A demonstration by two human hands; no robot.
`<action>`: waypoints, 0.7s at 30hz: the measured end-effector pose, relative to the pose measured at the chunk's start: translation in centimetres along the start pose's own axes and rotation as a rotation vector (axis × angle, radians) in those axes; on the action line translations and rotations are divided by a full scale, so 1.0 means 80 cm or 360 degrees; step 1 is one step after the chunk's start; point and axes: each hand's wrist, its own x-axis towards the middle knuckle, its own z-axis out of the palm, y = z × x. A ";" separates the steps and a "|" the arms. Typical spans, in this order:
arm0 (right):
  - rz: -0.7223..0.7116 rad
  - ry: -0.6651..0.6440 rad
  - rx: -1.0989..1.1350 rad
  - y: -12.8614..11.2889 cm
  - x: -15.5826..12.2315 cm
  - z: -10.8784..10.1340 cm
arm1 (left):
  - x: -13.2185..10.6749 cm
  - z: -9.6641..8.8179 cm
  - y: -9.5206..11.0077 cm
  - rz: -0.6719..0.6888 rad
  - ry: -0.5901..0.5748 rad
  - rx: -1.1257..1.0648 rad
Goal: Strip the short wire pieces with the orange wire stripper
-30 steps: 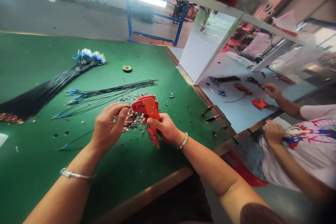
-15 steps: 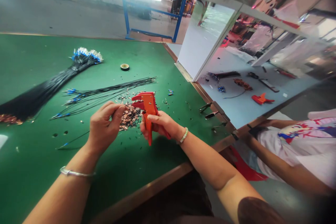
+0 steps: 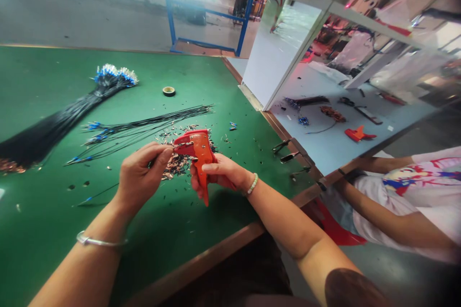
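Looks like the left hand point(image 3: 142, 172) has its fingers point(image 3: 162, 153) pinched on a thin black wire point(image 3: 169, 150), right at the orange-and-red plastic wire stripper point(image 3: 201, 153), which sits curled inside the right hand's point(image 3: 219, 175) fingers, above copper scraps point(image 3: 176, 165) on the green worktop point(image 3: 54, 230).

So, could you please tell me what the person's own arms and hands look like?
Both forearms are bare, and the left hand and right hand are ungloved. A thin silver bangle circles the left forearm, a pale green beaded bracelet the right wrist, and a dark sleeve ends on the right upper arm.
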 end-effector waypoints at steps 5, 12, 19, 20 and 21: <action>0.0019 0.0053 -0.0008 0.002 0.001 -0.002 | 0.001 -0.003 0.000 0.0001 -0.0030 -0.0065; 0.0065 0.0091 -0.0046 0.000 -0.001 0.001 | 0.001 -0.006 -0.007 -0.0007 -0.0039 -0.0156; 0.0042 0.0165 -0.0110 0.001 -0.001 0.009 | 0.001 -0.008 -0.002 -0.0068 -0.0019 -0.0199; 0.0042 0.0180 -0.0132 0.001 -0.001 0.011 | 0.002 -0.009 0.000 -0.0084 -0.0017 -0.0206; 0.0044 0.0201 -0.0157 0.001 -0.001 0.012 | 0.002 -0.010 0.000 -0.0106 -0.0009 -0.0205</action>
